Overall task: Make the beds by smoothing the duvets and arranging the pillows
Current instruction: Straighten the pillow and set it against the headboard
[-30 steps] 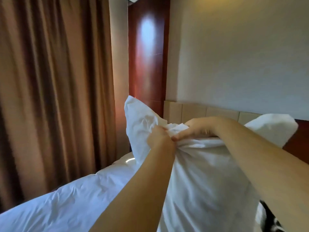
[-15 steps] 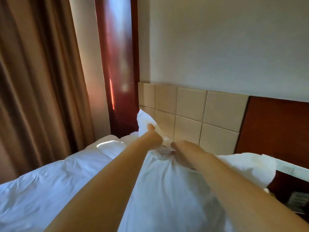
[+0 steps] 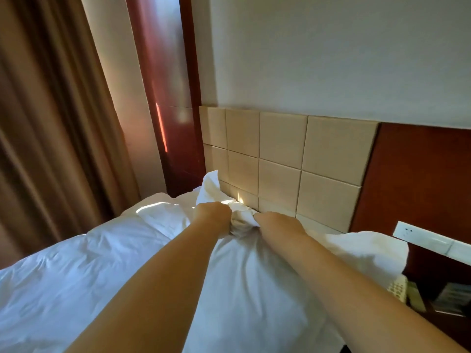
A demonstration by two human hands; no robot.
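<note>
A white pillow [image 3: 254, 281] lies at the head of the bed, against the beige padded headboard [image 3: 293, 154]. My left hand [image 3: 212, 215] and my right hand [image 3: 276, 222] both grip a bunched fold of the pillow's far edge, close together, fingers closed in the cloth. One pillow corner sticks up just left of the headboard. The white duvet [image 3: 63, 281] covers the bed to the left, wrinkled, with a patch of sunlight near its top.
Brown curtains [image 3: 51, 123] hang along the left side. A dark red wooden panel [image 3: 165, 85] stands in the corner. At the right, a bedside unit [image 3: 438, 289] with a white switch strip and some items on a shelf sits beside the bed.
The pillow has come down from upright in the air to lying against the headboard. Both hands have kept their grip and moved down and forward with it.
</note>
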